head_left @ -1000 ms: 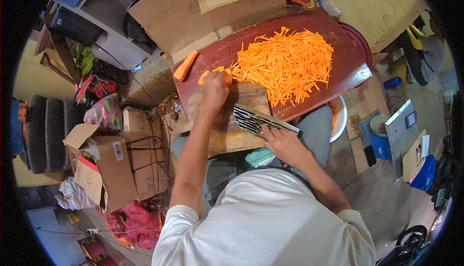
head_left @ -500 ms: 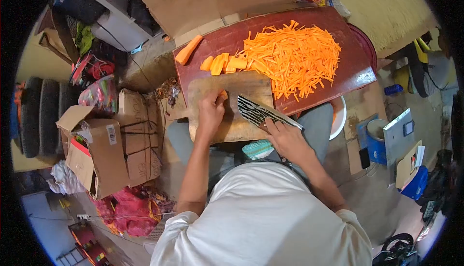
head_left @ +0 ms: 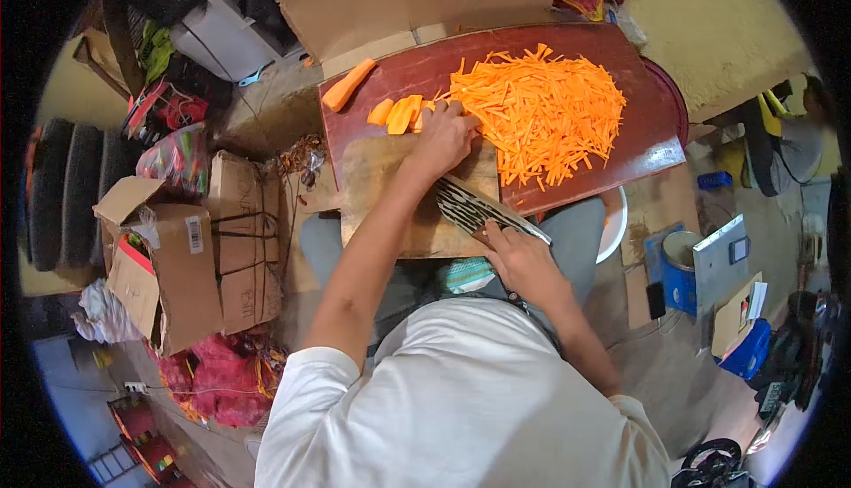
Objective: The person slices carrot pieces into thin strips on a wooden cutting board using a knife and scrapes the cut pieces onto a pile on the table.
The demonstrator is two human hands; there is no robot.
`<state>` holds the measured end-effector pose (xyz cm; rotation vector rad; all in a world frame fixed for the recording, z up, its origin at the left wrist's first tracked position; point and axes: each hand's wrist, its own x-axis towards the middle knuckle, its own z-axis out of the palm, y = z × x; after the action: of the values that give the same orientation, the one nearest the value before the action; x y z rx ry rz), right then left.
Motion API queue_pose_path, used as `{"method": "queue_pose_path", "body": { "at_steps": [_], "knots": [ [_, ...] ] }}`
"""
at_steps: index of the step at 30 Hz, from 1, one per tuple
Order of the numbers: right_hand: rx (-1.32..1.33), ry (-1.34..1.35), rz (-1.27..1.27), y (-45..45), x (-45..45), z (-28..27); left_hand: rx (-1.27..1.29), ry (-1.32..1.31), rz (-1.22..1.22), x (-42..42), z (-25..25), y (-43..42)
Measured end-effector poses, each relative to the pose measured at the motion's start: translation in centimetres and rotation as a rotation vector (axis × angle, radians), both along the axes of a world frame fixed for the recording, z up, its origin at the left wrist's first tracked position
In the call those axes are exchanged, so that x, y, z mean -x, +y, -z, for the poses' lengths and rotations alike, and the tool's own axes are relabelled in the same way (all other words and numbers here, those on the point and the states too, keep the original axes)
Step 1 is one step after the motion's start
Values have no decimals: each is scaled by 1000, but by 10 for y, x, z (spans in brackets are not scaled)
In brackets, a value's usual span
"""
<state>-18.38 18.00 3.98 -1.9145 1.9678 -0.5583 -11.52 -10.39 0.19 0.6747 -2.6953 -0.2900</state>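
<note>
My left hand (head_left: 443, 136) reaches over the far edge of the wooden cutting board (head_left: 377, 200). Its fingers are bent down onto the carrot slices (head_left: 403, 114), between them and a big heap of carrot sticks (head_left: 545, 111); the fingertips are partly hidden. In my right hand (head_left: 525, 262) is a knife (head_left: 479, 209) with a black-and-white patterned blade, which lies slanted over the right part of the board. A peeled carrot (head_left: 348, 85) rests at the left end of the red table (head_left: 634, 147).
Cardboard (head_left: 337, 0) stands behind the table. On the left are an open carton (head_left: 168, 266) and red net sacks (head_left: 230, 377). A white basin (head_left: 613, 226) sits under the table's right side, near a blue bucket (head_left: 681, 280).
My left hand has moved from the board, where it held a small carrot piece, forward and right to the carrot slices. My right hand and the knife have barely moved.
</note>
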Motion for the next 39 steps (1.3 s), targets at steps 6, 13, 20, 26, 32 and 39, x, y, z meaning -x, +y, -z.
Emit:
{"method": "queue_pose_path", "body": {
  "at_steps": [6, 13, 20, 26, 32, 39],
  "knots": [
    [8, -11, 10, 4, 0, 4, -151, 41, -27, 3, 22, -14],
    [13, 0, 10, 3, 0, 6, -383, 324, -37, -3, 30, -15],
    [3, -14, 14, 3, -3, 5, -143, 369, -65, -11, 6, -17],
    [-82, -56, 53, 1, -3, -4, -513, 313, -245, -101, -14, 4],
    [-76, -217, 167, -8, 6, -17, -253, 173, -157, -159, -12, 51],
    [13, -518, 210, -27, 7, -25, -299, 222, -185, -144, -9, 53]
  ]
}}
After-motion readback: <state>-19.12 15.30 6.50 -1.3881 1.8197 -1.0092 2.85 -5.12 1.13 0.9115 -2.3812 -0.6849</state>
